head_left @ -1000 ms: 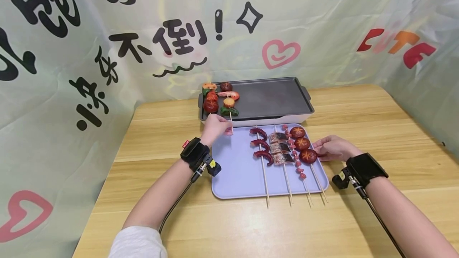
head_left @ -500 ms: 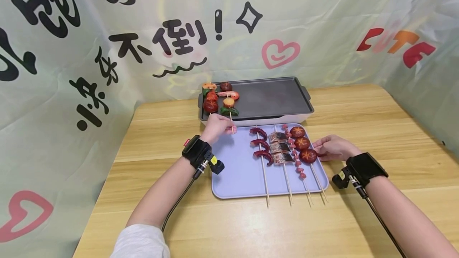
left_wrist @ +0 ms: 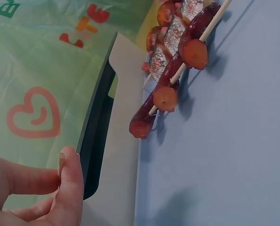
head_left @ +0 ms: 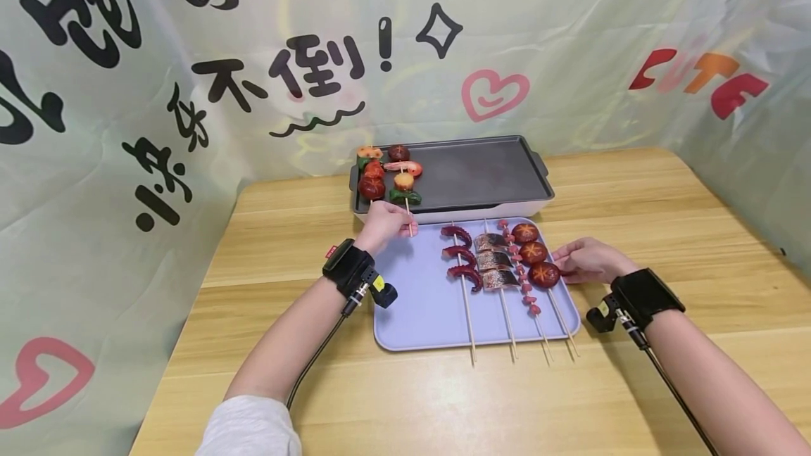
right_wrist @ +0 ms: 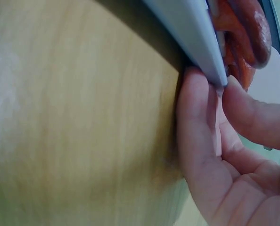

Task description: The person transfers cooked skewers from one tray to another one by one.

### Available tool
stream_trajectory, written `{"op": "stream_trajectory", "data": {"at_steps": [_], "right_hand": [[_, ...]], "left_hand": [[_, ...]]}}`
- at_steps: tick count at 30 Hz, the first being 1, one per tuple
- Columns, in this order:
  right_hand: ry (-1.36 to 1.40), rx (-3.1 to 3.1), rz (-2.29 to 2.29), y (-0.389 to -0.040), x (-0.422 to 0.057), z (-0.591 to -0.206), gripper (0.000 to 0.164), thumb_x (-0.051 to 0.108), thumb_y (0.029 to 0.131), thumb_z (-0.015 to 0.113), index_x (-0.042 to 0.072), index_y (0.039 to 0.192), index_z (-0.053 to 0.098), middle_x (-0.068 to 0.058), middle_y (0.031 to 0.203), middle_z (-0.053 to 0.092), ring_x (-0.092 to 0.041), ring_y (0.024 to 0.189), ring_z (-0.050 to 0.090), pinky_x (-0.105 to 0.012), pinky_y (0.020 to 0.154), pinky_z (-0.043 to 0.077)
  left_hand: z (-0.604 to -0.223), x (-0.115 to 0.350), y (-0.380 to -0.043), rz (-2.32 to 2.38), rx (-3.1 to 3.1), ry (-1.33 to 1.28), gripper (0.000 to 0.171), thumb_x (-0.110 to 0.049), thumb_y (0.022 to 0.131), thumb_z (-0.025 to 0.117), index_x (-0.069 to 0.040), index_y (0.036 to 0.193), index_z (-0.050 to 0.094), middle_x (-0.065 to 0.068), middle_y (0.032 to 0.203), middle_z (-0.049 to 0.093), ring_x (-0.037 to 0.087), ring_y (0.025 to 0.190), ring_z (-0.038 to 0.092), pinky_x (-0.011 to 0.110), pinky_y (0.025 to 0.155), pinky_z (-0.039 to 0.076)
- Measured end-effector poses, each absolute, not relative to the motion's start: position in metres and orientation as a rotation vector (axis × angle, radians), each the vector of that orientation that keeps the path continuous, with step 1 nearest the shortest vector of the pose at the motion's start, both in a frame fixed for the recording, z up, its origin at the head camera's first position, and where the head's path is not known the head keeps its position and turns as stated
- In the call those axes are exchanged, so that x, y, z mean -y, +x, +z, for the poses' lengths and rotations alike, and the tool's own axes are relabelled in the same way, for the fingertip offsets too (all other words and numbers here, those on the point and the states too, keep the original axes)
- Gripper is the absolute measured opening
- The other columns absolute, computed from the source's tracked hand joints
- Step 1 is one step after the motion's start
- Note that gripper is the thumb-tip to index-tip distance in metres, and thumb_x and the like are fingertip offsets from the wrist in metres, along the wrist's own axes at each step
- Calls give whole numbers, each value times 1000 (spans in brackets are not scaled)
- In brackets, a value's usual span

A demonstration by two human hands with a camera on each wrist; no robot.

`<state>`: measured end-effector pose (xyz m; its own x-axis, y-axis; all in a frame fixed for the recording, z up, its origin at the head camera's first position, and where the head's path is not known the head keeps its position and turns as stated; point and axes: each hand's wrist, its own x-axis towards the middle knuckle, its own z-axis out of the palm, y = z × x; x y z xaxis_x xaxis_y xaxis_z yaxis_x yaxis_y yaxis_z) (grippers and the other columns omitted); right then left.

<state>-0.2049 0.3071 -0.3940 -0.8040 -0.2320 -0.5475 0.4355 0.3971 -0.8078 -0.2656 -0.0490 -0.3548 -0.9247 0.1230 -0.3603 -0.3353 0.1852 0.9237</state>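
In the head view my left hand point(head_left: 385, 225) pinches the bare stick end of a mixed skewer point(head_left: 404, 181) that lies on the dark griddle point(head_left: 475, 171). The skewer bears a mushroom, a shrimp, a round yellow piece and green pepper. In the left wrist view the stick's tip point(left_wrist: 61, 164) shows between thumb and finger. My right hand point(head_left: 589, 261) grips the right rim of the lavender tray point(head_left: 412, 315). Seen from the right wrist, the thumb point(right_wrist: 253, 115) meets the tray rim point(right_wrist: 196, 42) from one side and a finger from the other.
Another mixed skewer point(head_left: 372, 178) lies at the griddle's left edge. On the tray are skewers of octopus tentacles point(head_left: 465, 276), fish pieces point(head_left: 497, 262), small pink pieces point(head_left: 526, 288) and mushrooms point(head_left: 543, 274), their sticks over the front rim. A printed cloth point(head_left: 570, 34) hangs behind the table point(head_left: 304, 231).
My left wrist has turned and shifted slightly to the right while the fingers stay on the stick. The right hand and the skewers look unmoved.
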Motion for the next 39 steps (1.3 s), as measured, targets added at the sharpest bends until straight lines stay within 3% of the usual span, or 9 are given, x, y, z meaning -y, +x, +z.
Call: {"op": "stream_trajectory", "data": {"at_steps": [12, 15, 39], "right_hand": [[193, -2064, -1430, -205, -306, -395, 29, -11, 80, 46, -14, 108, 47, 1, 79, 60, -10, 75, 57, -27, 73, 56], [188, -2066, -1431, -206, -307, -397, 30, -11, 80, 46, -15, 110, 46, 1, 79, 61, -10, 76, 58, -28, 74, 56], [177, -2069, -1439, -205, -308, -397, 30, -10, 81, 47, -15, 110, 46, 2, 78, 61, -9, 74, 57, -27, 72, 56]], "left_hand": [[-350, 45, -266, 1805, -2102, -215, 20, 2, 88, 56, 10, 105, 60, 12, 82, 62, 13, 64, 61, 21, 64, 57], [-346, 43, -262, 1817, -2099, -208, 18, 1, 87, 57, 9, 103, 61, 12, 83, 64, 12, 64, 61, 26, 71, 57], [-348, 39, -204, 1897, -2067, 25, 16, 4, 88, 53, 14, 99, 59, 18, 82, 65, 13, 64, 63, 25, 69, 58]]}}
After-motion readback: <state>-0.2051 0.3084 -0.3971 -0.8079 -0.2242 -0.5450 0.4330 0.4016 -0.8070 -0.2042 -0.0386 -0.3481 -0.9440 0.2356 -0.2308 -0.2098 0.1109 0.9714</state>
